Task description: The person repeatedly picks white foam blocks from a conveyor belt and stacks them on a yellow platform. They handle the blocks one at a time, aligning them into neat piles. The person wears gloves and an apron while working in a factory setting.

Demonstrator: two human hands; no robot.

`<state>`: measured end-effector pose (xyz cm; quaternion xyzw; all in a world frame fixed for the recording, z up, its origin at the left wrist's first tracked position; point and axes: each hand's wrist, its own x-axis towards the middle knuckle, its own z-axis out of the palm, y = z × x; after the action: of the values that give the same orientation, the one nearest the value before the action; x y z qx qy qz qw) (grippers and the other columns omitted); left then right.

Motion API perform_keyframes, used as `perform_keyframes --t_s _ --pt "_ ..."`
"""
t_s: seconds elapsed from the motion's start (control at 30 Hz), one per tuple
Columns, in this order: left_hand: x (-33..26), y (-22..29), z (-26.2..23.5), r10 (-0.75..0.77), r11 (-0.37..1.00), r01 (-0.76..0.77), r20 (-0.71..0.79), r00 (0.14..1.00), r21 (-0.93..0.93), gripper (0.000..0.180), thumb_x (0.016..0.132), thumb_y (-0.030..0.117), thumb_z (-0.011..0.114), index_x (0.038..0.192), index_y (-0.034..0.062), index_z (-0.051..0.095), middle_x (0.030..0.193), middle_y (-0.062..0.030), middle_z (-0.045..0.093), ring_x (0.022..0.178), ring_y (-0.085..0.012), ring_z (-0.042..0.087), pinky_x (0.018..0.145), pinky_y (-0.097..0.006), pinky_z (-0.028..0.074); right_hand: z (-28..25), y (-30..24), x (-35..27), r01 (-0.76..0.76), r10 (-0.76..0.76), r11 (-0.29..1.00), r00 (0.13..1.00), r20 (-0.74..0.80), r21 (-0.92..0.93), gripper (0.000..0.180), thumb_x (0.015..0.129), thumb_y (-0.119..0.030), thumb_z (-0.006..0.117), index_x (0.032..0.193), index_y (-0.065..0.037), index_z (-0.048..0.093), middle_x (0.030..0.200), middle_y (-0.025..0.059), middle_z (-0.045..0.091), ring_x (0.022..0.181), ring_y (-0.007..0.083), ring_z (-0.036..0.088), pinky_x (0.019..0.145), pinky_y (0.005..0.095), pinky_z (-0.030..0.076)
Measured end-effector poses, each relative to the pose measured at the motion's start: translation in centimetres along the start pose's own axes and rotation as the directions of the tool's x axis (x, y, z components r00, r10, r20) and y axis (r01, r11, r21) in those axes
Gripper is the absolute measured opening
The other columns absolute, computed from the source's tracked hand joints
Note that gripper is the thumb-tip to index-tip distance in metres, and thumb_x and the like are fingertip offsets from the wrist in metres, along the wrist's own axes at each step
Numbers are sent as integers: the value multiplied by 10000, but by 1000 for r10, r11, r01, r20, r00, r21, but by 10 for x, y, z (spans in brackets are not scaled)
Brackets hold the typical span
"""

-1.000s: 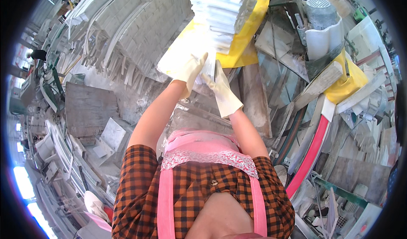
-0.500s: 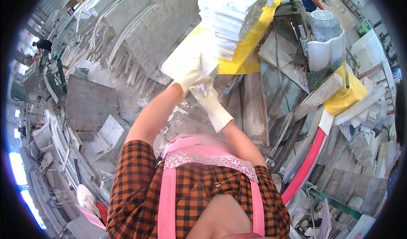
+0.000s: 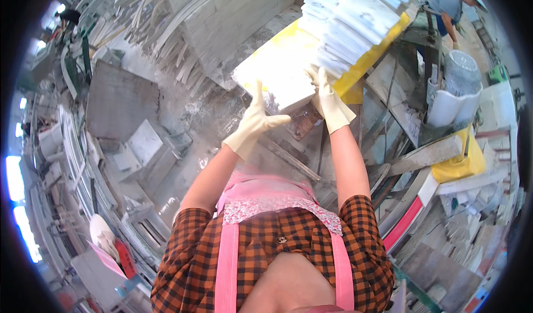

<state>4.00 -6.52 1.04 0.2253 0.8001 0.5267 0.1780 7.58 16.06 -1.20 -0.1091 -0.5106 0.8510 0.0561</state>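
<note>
Both my hands wear cream rubber gloves. In front of me a brightly glaring white slab or short stack of slabs (image 3: 291, 91) lies on a yellow-covered surface (image 3: 265, 51); the glare hides its details. My left hand (image 3: 254, 122) is open beside the slab's near left corner, thumb and fingers spread wide. At the right end of the slab is my right hand (image 3: 328, 101), fingers stretched out along its edge, apparently touching it but not closed round it. Just behind, a tall stack of thin white slabs (image 3: 355, 29) stands on the same yellow cover.
Long rows of stacked pale strips (image 3: 222, 24) stand at the far left. A machine with a grey motor (image 3: 463, 68) is at the right, near a yellow cloth (image 3: 461, 157). Another person (image 3: 447, 7) bends at the far right. A grey board (image 3: 119, 102) leans at the left.
My hands, together at the slab's near edge before, have parted: the left opened out at the left side, the right moved to the right end. The view has swung, shifting the surroundings.
</note>
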Motion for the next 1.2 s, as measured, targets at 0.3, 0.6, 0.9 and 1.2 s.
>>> perform_keyframes --t_s 0.3,0.6,0.9,1.2 --pt "18 -22 69 -130 907 49 -168 977 -419 1556 573 304 942 1581 3 -205 1540 -274 405 1380 -330 495 1120 -318 419 -27 27 12 222 -211 960 974 84 -170 649 1090 -483 424 1507 14 429 1518 159 484 1398 241 455 1180 371 336" --pt "16 -9 50 -226 967 240 -146 963 87 1468 584 355 906 1585 -68 -80 1561 -269 342 1414 -395 413 1142 -347 405 -21 29 15 148 -196 803 980 -22 -577 497 1092 -350 459 1392 35 557 1412 142 582 1355 214 489 1151 344 360" --pt "5 27 10 98 853 -25 -113 989 522 1429 576 479 907 1578 -117 81 1603 -304 273 1501 -419 271 1226 -414 258 -7 10 -4 226 -208 676 972 112 -702 548 1057 -167 456 1568 -19 324 1581 153 413 1471 253 386 1238 327 290" --pt "10 53 13 264 213 -260 201 943 942 1271 658 586 828 1545 -124 260 1609 -293 319 1542 -375 251 1273 -492 159 12 -23 -26 260 -102 -182 954 281 -948 621 989 -16 395 1597 -65 276 1639 149 328 1516 221 321 1258 330 271"
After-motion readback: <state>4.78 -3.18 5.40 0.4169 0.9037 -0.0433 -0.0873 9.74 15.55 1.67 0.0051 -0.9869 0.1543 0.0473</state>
